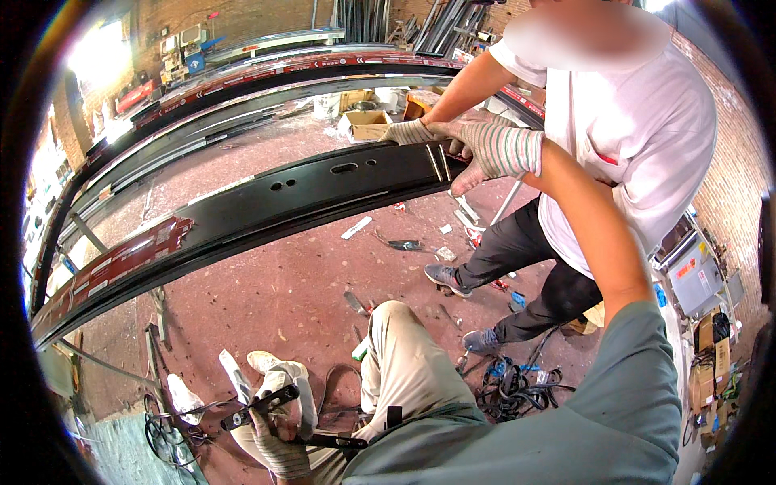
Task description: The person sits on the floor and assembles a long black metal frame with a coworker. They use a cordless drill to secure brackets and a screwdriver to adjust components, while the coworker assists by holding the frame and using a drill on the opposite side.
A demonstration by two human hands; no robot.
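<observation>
A long black metal profile runs across the view from lower left to upper right, with oval and round holes in its face. At its right end my right hand, in a striped knit glove, closes over the edge, thumb below and fingers on top. Two thin silvery rods lie across the face beside it. Low on the left, my gloved left hand grips a black slotted metal bracket. A second black bar extends past that hand; whether the two pieces are joined I cannot tell.
Facing me, a co-worker in a white shirt rests a gloved hand on the profile. More profiles lie behind. Coiled black cables, scraps and tools lie on the reddish floor. An open carton sits beyond the profile.
</observation>
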